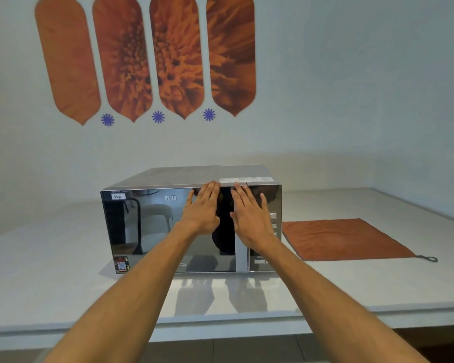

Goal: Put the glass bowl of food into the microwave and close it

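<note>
Now | left hand (202,208), right hand (249,216) flat on shut microwave door (152,231)

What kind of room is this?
Probably a home kitchen or dining corner: a microwave sits on a pale counter, an orange cloth lies beside it, and flower-print panels decorate the wall.

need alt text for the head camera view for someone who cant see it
Both bare hands, left hand and right hand, press flat with open palms on the shut mirrored door of a silver microwave on a white counter. A rust-orange cloth lies to its right.
</note>
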The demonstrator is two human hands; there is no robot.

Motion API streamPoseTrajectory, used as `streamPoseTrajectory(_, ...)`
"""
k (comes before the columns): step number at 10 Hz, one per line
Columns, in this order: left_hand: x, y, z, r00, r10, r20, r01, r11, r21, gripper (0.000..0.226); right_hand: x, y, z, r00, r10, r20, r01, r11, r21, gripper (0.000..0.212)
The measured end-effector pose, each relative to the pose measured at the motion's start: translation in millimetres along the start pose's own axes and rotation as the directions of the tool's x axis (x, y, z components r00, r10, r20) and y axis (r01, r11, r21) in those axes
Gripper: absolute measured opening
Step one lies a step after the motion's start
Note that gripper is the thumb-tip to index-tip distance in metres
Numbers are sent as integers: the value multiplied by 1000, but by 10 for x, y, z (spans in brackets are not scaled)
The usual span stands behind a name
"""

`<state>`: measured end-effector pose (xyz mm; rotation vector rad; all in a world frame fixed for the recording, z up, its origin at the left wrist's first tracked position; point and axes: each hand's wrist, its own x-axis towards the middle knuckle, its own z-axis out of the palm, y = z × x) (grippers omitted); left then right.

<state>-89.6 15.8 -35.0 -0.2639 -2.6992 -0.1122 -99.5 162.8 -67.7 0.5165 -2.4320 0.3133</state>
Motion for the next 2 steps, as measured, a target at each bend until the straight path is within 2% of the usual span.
streamPoseTrajectory(1, -44, -48, -81, 999, 37, -20, -38, 997, -60, 76, 7, 37, -54, 998, -19, 52, 19, 1000, -9, 62)
streamPoseTrajectory(2, -147, -107, -142, 991, 51, -127, -62, 995, -79, 72, 8, 66, -189, 992, -31, 125, 22, 997, 69, 69)
